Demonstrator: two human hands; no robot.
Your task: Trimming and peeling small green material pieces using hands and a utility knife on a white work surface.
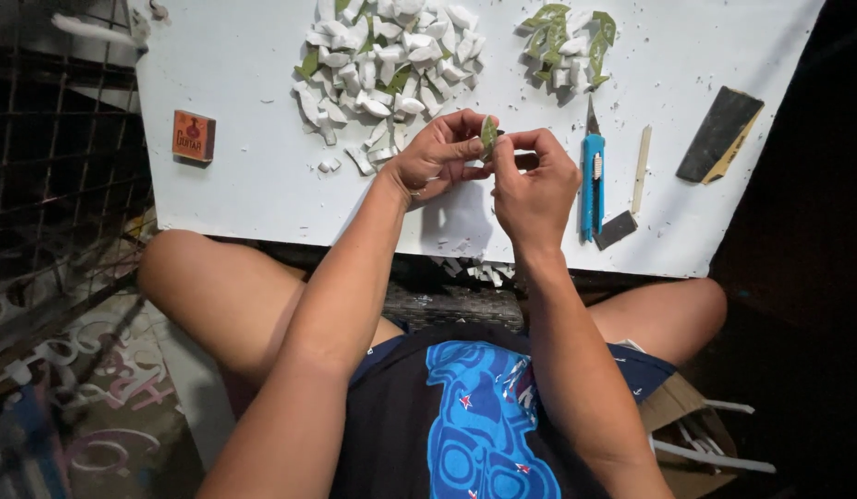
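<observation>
Between the fingertips of both hands, just above the near half of the board, sits a small curved green-and-white shell-like piece [488,135], held upright. The left hand [437,157] pinches it from the left with thumb and forefinger, its other fingers curled loosely underneath; the right hand [534,180] closes on it from the right, thumb and forefinger pressed to its edge, the remaining fingers folded into the palm.

Beneath the hands lies a flat, matte white board [243,176], dusted with pale crumbs and chips. Just beyond the left hand spreads a large heap of chunky white curved pieces [387,65], a few showing green skin, with stray bits trailing toward the wrist. Beyond the right hand, a smaller heap of green-and-white pieces [567,46] stands apart from the first.

Just right of the right hand lies a slim blue plastic utility knife [592,171], blade pointing away, with a small dark rectangular scrap [617,229] at its near end. Next comes a thin pale stick [641,168], then a dark flat rectangular block [719,135] lying slantwise near the board's right edge. Well to the left, a small orange square box [194,136] lies alone amid bare board.

The board's near edge runs across the bare knees; wire mesh [49,139] stands at the left.
</observation>
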